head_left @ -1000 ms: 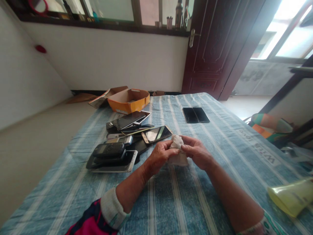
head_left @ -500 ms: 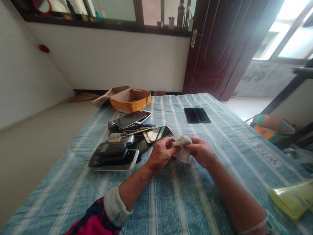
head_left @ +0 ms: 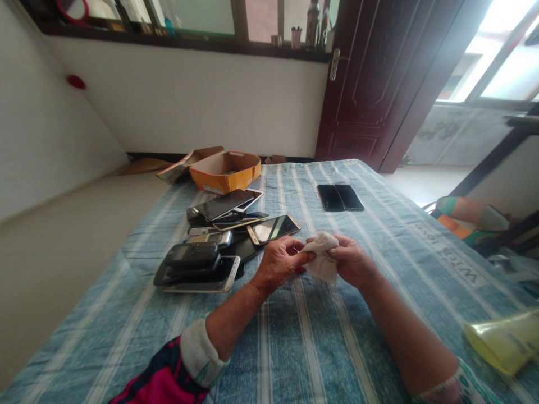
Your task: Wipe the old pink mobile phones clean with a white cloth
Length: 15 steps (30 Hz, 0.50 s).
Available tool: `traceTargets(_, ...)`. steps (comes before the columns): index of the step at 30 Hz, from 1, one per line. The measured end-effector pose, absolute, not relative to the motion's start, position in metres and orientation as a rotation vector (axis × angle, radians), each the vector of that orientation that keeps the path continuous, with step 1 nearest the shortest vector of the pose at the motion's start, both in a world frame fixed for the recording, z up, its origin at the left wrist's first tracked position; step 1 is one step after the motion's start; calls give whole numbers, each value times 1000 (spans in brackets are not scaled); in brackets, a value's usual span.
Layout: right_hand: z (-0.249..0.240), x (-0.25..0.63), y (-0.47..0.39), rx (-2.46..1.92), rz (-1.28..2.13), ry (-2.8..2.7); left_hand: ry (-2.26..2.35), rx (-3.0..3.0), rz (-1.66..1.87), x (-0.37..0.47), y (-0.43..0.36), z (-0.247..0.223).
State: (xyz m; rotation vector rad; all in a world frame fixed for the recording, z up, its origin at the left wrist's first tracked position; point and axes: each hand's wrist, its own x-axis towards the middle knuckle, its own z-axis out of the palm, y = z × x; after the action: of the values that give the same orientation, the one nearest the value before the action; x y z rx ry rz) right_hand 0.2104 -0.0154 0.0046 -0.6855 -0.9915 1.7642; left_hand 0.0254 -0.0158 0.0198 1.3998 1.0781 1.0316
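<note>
A crumpled white cloth [head_left: 323, 261] is pinched between my two hands above the table's middle. My left hand [head_left: 281, 259] is closed on its left side, thumb on top. Something small and red shows under the left fingertips; its kind I cannot make out. My right hand [head_left: 353, 261] grips the right side, and its fingers are partly hidden by the cloth. Just beyond my left hand lies a gold-framed smartphone [head_left: 274, 230], face up. It rests at the edge of a pile of phones, with a black keypad phone [head_left: 191, 255] on a white-edged smartphone [head_left: 229, 275] nearer me.
An orange open cardboard box [head_left: 236, 180] stands behind the pile. Two black smartphones [head_left: 340, 197] lie side by side at the far right. A yellow translucent plastic thing [head_left: 501, 339] lies at the right edge. The striped blue cloth [head_left: 269, 353] covers the table.
The cloth and both hands have shifted slightly to the right. A small red bit now shows below my left fingertips. The phones and box stay where they were.
</note>
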Motion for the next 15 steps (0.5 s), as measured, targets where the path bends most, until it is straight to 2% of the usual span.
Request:
traceTargets(4, 4, 213, -14, -707, 1753, -1031, 1068, 1404, 973, 24, -14, 14)
traceTargets(11, 1, 214, -13, -740, 1744, -1001, 1203, 1967, 1119, 20, -14, 15)
traceTargets(15, -2, 211, -12, -750, 1742, -964, 1244, 2002, 1119, 19, -13, 12)
